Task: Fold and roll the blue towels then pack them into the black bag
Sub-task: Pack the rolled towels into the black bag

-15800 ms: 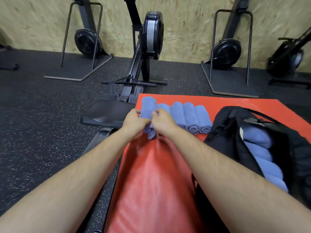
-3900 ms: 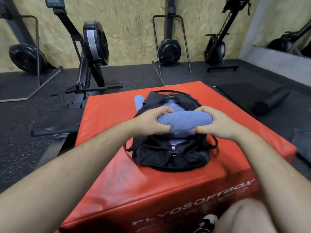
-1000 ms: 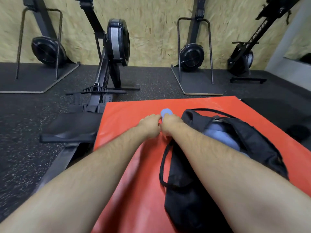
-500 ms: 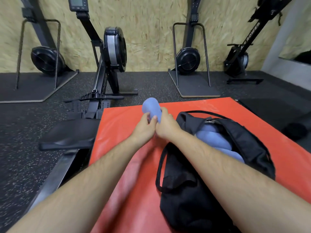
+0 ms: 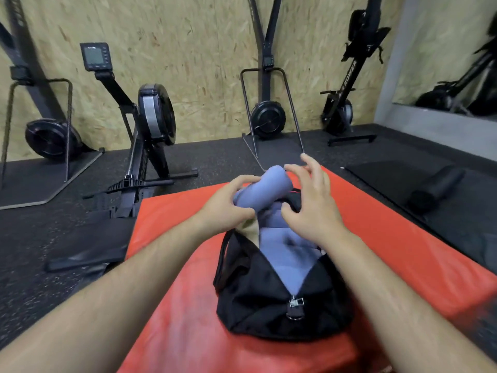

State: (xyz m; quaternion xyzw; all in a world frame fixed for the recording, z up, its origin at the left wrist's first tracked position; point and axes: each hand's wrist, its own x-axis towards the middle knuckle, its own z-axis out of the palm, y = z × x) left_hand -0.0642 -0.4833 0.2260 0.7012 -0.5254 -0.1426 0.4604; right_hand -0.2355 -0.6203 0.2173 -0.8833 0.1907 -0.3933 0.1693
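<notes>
A rolled blue towel (image 5: 265, 188) is held tilted above the far end of the open black bag (image 5: 269, 305). My left hand (image 5: 227, 208) grips its near end with curled fingers. My right hand (image 5: 312, 205) hovers beside the roll with spread fingers, its fingertips at the far end, holding nothing that I can see. Several rolled blue towels (image 5: 285, 246) lie packed inside the bag, visible through its unzipped top. The bag sits on a red soft plyo box (image 5: 172, 305).
Rowing machines stand around: one (image 5: 150, 130) to the left of the box with its seat rail (image 5: 88, 246) near the box edge, others (image 5: 267, 117) upright against the wooden wall. A black mat and foam roller (image 5: 435, 187) lie on the floor to the right.
The rolled towel was lifted off the box and carried right, over the bag's opening. My right hand let go of it and spread open. The view swung to centre on the bag.
</notes>
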